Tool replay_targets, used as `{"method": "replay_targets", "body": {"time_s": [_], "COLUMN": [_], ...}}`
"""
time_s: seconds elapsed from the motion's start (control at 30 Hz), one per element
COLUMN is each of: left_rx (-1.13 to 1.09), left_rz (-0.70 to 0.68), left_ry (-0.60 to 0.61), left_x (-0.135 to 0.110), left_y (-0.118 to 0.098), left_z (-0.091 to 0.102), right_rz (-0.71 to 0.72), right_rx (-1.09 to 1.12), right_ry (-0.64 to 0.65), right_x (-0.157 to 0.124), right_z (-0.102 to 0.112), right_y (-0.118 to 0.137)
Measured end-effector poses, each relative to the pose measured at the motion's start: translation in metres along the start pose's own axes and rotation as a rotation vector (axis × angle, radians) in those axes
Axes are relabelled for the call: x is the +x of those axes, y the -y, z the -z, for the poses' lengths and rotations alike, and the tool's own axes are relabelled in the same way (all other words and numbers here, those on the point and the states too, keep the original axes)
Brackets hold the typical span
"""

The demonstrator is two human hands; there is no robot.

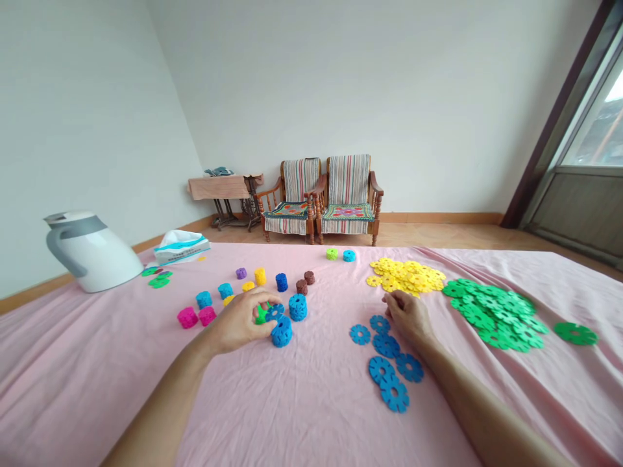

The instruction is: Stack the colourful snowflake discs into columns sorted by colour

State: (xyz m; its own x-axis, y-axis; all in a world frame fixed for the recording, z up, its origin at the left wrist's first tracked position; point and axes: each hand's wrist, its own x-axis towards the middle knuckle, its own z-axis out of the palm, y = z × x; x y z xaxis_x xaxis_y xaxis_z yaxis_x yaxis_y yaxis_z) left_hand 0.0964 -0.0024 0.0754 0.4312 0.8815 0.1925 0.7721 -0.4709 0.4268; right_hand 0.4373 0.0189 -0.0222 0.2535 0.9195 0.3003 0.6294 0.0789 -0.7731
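Observation:
My left hand [243, 319] curls around a short blue stack of snowflake discs [281, 331], its fingers pinching a single blue disc [275, 312] above it, with a green piece [261, 316] under the fingers. My right hand [407, 315] rests knuckles-up on the pink cloth [302, 402], fingers curled near the yellow disc pile [407, 276]; whether it holds anything is hidden. Several loose blue discs [387, 363] lie beside and below it. A second blue stack [298, 307] stands just past the left hand.
A green disc pile [499, 312] and one stray green disc [575, 333] lie at right. Small stacks in pink [187, 317], blue, yellow, purple and brown dot the middle. A white kettle [90, 250] and tissue pack [182, 247] sit at left. Two wooden chairs [324, 198] stand behind.

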Motion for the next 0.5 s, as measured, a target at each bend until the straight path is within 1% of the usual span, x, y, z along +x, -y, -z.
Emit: {"method": "replay_targets", "body": {"time_s": [0.1,0.23,0.5], "left_rx": [0.008,0.043,0.080], "left_rz": [-0.029,-0.024,-0.056], "left_ry": [0.031,0.058,0.084], "left_x": [-0.002,-0.004,-0.003], "left_y": [-0.002,-0.007,-0.015], "left_z": [-0.003,-0.007,-0.008], "right_rz": [-0.005,0.004,-0.002], "right_rx": [-0.003,-0.011,0.012], "right_ry": [-0.007,-0.006,-0.011], "right_x": [0.000,0.001,0.000], "right_z": [-0.001,-0.001,-0.002], "right_y": [-0.001,-0.002,-0.003]}}
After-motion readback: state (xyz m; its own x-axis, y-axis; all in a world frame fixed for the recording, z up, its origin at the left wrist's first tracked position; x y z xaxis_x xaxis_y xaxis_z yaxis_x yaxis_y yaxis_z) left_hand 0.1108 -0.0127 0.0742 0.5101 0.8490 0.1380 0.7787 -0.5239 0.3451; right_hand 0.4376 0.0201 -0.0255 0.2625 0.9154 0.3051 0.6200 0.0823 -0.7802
